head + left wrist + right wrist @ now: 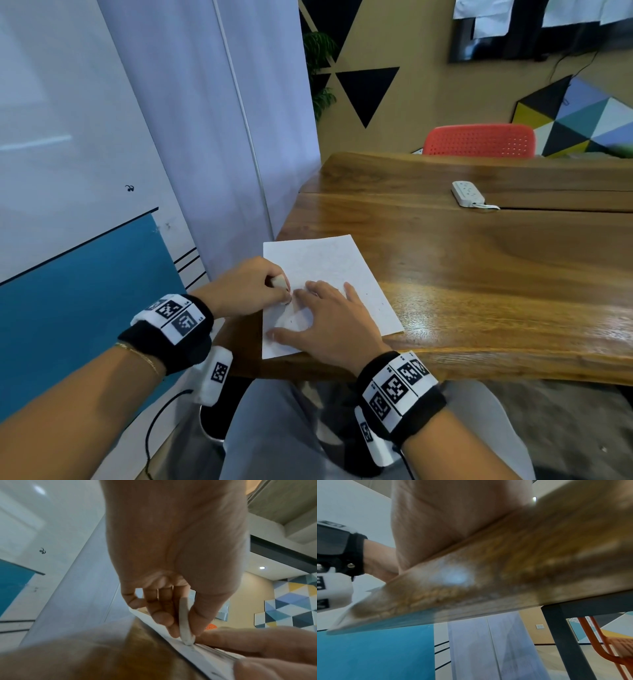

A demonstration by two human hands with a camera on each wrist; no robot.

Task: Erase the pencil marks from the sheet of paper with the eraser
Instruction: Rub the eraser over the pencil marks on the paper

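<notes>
Eraser at work near the sheet's left edge
Left hand (239, 289) pinches the eraser (186, 626) tip-down on the sheet of paper (342, 270); right hand (329, 322) presses flat, fingers spread; hard strokes could crumple or tear paper beyond its hold

The head view looks down and forward from above onto the near corner of the counter (479, 274), both wrists low in frame. The left wrist view sits just behind the left hand (171, 547), looking along its fingers to the sheet of paper (205, 655). The right wrist view looks from below the counter's edge, very near; all three share that counter corner
</notes>
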